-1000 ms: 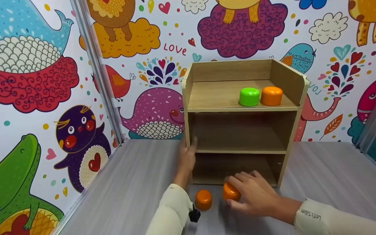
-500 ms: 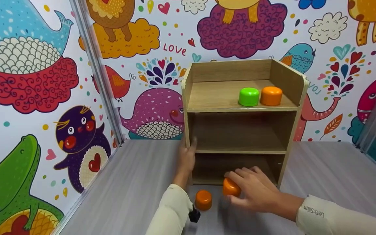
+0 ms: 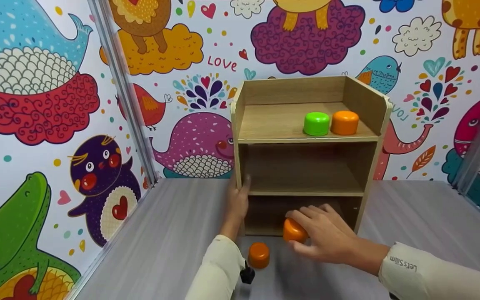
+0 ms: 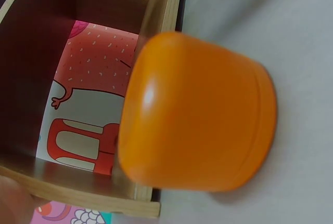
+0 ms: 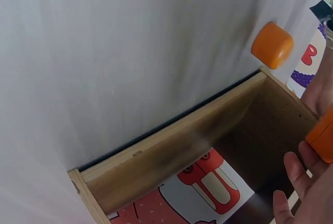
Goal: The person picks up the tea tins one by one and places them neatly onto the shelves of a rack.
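Note:
My right hand [image 3: 327, 235] holds an orange rounded cylinder [image 3: 293, 231], raised off the table before the bottom compartment. In the right wrist view only part of this held cylinder [image 5: 323, 138] shows, at the right edge. My left hand [image 3: 236, 204] grips the left side panel of a small wooden shelf [image 3: 306, 140], its thumb at the front edge. A second orange cylinder [image 3: 259, 255] stands on the table near my left sleeve; it looms large in the left wrist view [image 4: 197, 115]. On the top board sit a green cylinder [image 3: 316, 124] and another orange one [image 3: 345, 123].
The shelf stands on a grey table [image 3: 181, 225] with its middle and bottom compartments facing me. Walls printed with cartoon animals [image 3: 198, 141] enclose the table at the back and sides. A metal corner post [image 3: 129, 104] rises at the left.
My right hand has lifted the orange cylinder slightly, up and toward the bottom compartment. My left hand keeps its grip on the shelf's side.

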Available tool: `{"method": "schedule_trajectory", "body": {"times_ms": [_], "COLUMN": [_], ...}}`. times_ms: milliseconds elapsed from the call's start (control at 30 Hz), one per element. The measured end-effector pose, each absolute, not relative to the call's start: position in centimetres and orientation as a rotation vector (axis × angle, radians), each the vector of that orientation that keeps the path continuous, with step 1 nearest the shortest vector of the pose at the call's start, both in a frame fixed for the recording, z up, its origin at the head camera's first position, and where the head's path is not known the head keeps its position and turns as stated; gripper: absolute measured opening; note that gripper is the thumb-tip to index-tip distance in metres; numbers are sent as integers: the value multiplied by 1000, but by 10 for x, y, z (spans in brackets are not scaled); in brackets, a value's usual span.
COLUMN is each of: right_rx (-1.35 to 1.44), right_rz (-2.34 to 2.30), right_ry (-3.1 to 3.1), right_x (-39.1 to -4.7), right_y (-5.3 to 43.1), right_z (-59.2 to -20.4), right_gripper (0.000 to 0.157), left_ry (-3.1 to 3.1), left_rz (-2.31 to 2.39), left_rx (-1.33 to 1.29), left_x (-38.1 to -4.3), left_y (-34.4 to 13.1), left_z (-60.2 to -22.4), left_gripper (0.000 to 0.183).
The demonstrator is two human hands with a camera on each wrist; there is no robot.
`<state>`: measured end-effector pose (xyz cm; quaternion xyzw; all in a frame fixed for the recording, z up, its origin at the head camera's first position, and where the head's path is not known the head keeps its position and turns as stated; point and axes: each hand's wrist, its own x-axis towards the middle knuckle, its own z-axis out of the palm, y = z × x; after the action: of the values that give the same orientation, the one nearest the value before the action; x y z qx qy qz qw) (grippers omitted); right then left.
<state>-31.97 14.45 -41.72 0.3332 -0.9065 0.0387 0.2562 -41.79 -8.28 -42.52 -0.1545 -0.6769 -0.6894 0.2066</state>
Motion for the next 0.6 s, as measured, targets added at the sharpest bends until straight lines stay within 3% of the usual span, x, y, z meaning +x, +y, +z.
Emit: {"method": "schedule_trajectory", "body": {"times_ms": [600], "right_rx": [879], "right_rz": [128], "right_ry": [-2458], "right_x": [-318], "right_y": [144], "right_z": [-387], "right_gripper": [48], "left_ry": [-1855], "left_rz": [-1925], "left_rx": [-438], "left_x": [-417], "left_y": [-81], "left_z": [-425], "left_gripper": [59]}}
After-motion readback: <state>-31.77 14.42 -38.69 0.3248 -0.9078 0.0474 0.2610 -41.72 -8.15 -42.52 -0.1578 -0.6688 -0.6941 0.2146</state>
